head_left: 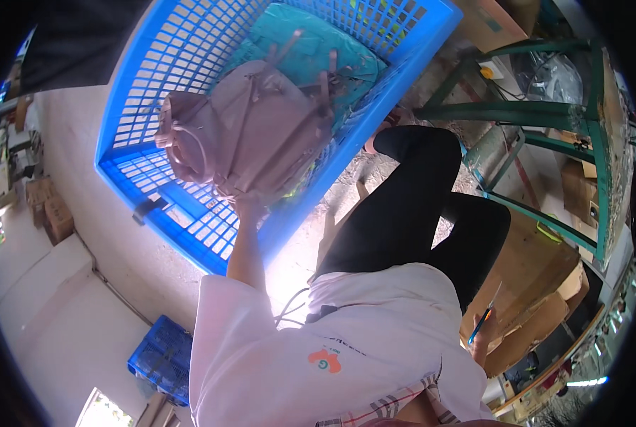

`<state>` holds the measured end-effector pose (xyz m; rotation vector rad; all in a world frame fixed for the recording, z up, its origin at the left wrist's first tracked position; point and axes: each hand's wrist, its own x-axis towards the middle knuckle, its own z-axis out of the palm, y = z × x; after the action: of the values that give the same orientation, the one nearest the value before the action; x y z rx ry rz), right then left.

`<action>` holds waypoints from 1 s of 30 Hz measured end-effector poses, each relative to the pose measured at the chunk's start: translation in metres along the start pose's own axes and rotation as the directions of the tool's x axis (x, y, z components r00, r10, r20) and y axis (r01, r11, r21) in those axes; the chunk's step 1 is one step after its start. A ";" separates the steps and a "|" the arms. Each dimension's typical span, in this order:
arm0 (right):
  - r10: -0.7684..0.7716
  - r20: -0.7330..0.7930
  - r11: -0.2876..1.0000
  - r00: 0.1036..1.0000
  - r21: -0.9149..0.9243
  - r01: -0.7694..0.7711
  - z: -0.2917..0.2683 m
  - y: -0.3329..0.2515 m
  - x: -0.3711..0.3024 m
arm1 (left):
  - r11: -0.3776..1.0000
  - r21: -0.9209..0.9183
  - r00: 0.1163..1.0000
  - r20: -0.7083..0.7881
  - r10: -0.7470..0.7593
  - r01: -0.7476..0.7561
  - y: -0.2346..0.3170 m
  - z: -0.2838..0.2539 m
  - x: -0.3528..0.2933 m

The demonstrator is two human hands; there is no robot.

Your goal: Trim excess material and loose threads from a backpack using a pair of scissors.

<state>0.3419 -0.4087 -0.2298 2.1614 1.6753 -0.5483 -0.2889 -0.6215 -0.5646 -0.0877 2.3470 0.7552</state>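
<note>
Left hand on bag, scissors in the right

A mauve bag (275,135) lay in a large blue basket (116,99) with latticed walls. Its straps and seams showed, and a looped handle stood at its left end. Beyond it, partly covered by it, was a teal bundle (297,35), also inside the basket.

The person's left hand (250,202) was at the bag's near edge, touching the fabric, its forearm reaching over the basket's near rim. The fingers were blurred and partly hidden, so whether they pinched the cloth or lay spread could not be told.

The right hand (483,333) was well apart from the bag, down at the person's right side. Its fingers were closed around slim scissors (479,326) with blue on the handle, the blade pointing up and away from the palm.

The person wore a white shirt (261,356) and black trousers (396,206). To the right stood a green metal frame (510,112), with a brown carton (528,285) near it. A smaller blue crate (163,356) sat at lower left, and brown boxes (49,210) stood at far left.
</note>
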 end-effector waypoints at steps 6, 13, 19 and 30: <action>-0.058 0.003 0.998 0.998 0.035 0.058 0.027 0.030 0.008 | 0.941 -0.136 0.942 -0.093 -0.323 0.310 0.061 -0.050 -0.019; 0.011 0.099 0.981 0.995 0.194 -0.030 0.054 0.050 0.015 | 0.795 -0.278 0.795 0.480 -0.371 0.539 0.075 -0.079 -0.070; -0.200 -0.036 0.975 0.979 0.090 0.202 0.059 0.051 0.004 | 0.919 -0.059 0.896 0.257 -0.363 0.389 0.063 -0.060 -0.064; -0.186 -0.120 0.967 0.975 0.153 0.203 0.044 0.056 0.039 | 0.811 0.269 0.706 -0.399 0.585 -0.520 0.258 -0.244 -0.185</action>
<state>0.4010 -0.4118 -0.2851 2.1843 1.9780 -0.6587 -0.3500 -0.5634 -0.1731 0.6004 2.9286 0.9266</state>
